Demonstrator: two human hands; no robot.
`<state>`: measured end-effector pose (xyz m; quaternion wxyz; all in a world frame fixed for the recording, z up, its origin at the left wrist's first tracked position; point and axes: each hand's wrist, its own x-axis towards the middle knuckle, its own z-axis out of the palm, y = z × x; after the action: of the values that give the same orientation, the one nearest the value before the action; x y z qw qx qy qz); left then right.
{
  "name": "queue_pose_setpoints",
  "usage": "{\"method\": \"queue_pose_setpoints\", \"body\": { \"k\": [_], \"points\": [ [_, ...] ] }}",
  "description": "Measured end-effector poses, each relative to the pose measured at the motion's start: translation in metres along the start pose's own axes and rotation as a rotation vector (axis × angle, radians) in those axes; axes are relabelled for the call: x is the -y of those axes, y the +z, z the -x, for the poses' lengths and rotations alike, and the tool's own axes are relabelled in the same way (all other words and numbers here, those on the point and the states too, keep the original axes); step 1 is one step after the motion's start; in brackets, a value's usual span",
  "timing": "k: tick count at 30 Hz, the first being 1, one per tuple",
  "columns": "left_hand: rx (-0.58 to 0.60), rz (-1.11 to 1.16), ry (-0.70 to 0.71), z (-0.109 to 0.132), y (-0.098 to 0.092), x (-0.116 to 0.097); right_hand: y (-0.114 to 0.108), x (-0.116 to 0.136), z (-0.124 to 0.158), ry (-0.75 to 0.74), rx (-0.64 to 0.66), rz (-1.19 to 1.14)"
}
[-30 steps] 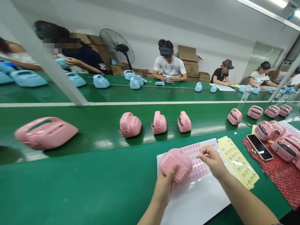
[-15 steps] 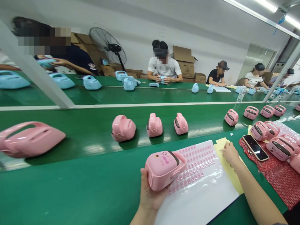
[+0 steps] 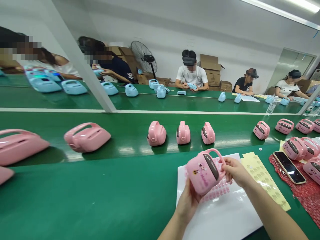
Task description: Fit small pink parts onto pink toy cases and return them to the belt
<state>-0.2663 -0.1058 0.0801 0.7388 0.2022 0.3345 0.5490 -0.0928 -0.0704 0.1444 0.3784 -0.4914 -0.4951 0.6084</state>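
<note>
My left hand cradles a pink handled case from below, fingers wrapped round its lower end. The case is rounded and tilted, with a cartoon print and a dark glossy window facing up. At the base of its handle, my right hand has thumb and fingers pinched together; anything small between them is too hidden to make out. Beneath the case lies a white sheet with rows of small pink stickers, partly covered. To its right is a yellow sheet bearing rows of clear little shapes.
More pink cases stand along the green conveyor belt. A phone lies on red bubble wrap, beside other pink cases. Across the belt, co-workers handle blue cases. A slanted white post rises at left.
My right hand has left the yellow sheet and come to the case's handle. My left hand has lifted and turned the case, its printed side now more visible. The view has swung left.
</note>
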Motion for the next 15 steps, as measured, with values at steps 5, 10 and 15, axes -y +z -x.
{"method": "queue_pose_setpoints", "body": {
  "k": [5, 10, 15],
  "points": [
    [0.092, -0.569, 0.108, 0.001, -0.001, 0.009, -0.047, 0.035, -0.022, -0.275, -0.359, 0.515],
    [0.253, -1.021, 0.154, 0.007, -0.001, 0.005, -0.078, 0.052, -0.101, -0.151, -0.634, 0.72],
    [0.291, -1.13, 0.169, 0.007, -0.004, -0.003, -0.092, 0.057, -0.148, -0.077, -0.707, 0.724]
  ]
}}
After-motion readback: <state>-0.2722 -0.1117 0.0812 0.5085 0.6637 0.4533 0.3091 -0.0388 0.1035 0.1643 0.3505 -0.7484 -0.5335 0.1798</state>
